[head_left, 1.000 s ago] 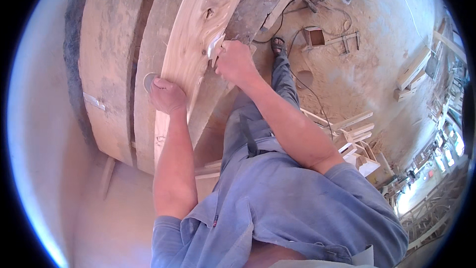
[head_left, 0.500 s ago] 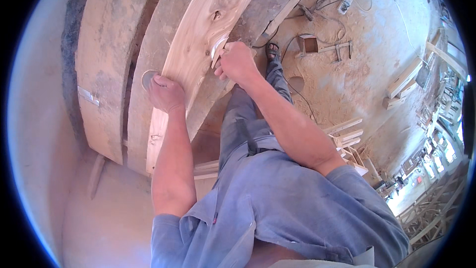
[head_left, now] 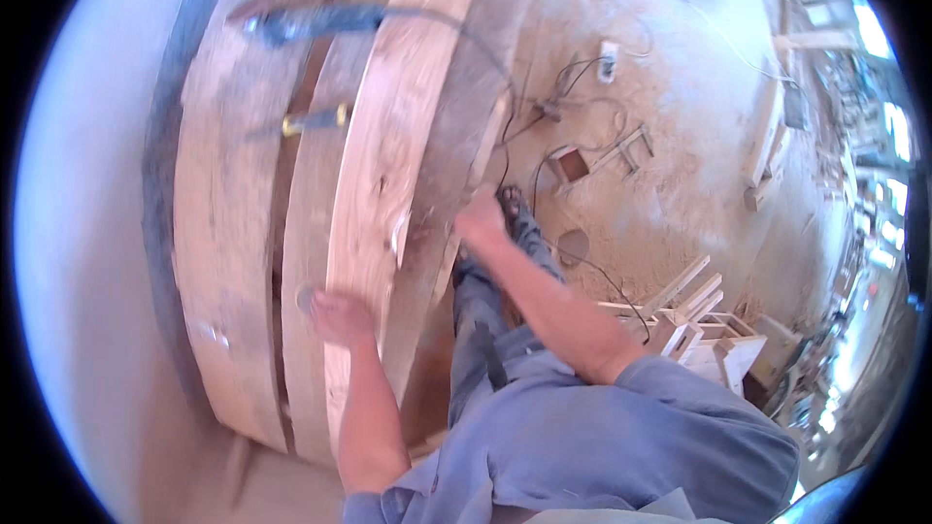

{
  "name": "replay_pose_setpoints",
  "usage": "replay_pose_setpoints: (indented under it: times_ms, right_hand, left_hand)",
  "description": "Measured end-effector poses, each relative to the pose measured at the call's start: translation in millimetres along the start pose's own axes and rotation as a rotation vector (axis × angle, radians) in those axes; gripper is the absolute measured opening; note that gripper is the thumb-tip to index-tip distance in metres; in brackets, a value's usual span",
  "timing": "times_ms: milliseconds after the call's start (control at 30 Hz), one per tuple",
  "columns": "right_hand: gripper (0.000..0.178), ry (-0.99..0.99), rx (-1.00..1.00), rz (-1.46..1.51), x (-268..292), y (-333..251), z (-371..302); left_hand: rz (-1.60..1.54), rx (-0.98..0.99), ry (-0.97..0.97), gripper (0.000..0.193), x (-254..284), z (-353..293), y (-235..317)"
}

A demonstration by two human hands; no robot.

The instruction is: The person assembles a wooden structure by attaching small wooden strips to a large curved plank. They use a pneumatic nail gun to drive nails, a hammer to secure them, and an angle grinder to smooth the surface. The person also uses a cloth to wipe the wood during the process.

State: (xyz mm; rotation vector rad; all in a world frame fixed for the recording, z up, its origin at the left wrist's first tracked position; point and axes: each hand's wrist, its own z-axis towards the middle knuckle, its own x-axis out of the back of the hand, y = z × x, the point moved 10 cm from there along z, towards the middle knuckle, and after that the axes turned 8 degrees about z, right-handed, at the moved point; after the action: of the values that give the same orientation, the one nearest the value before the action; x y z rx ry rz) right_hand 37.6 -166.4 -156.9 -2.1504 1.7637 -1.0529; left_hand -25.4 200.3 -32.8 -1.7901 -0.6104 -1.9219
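Note:
A long pale wooden plank with a dark knot lies lengthwise on the heavy workbench. My left hand rests on the plank's left part, its fingers closed on a small round, flat, greyish disc that juts past the plank's left edge. On the plank's right edge a white, paste-like patch shows. My right hand is apart from the plank, over the bench's right edge. Its fingers look curled but are blurred, and what they hold is hidden.
Farther up the bench lie a blue corded power tool and a hand tool with a yellow-and-black handle. On the dusty floor are a power strip, cables, a small open box and a clamp. Wooden frames stand at my right.
My right hand has left the plank's white patch and moved right. My left hand stays on the plank with the disc. The view has shifted, bringing the blue power tool into sight.

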Motion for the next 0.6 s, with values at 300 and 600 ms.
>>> replay_pose_setpoints:
  times_ms: [300, 600]
  right_hand:
    - [0.062, 0.155, 0.419, -0.311, -0.2, -29.6, -81.5]
    - [0.052, 0.03, 0.28, -0.084, 75.0, 99.3, -143.4]
  left_hand:
    - [0.01, 0.085, -0.166, 0.054, 8.7, 3.5, 31.0]
    - [-0.111, 0.025, -0.191, 0.06, 10.9, 8.0, 11.3]
